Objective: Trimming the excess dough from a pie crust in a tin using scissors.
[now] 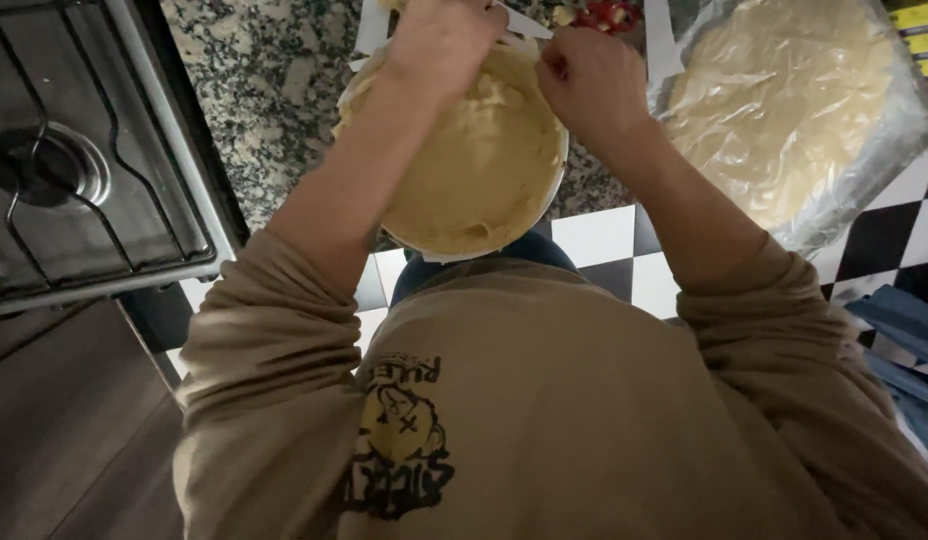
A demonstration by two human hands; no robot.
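A round white bowl (439, 245) filled with pale yellow dough or batter (479, 165) sits at the edge of a speckled granite counter, right in front of my chest. My left hand (442, 38) is closed at the bowl's far rim over the dough; what it grips is hidden. My right hand (589, 85) is fisted just right of the rim, pinching a thin white strip, perhaps a utensil or paper, running toward the top edge. Both tan sleeves are pushed up to the elbows.
A gas stove (79, 165) with black grates stands at the left. A plastic-wrapped tray of pale dough (784, 110) lies at the right on the counter (274, 90). Chopped red food (606, 14) shows at the top. Checkered floor tiles (599, 235) lie below.
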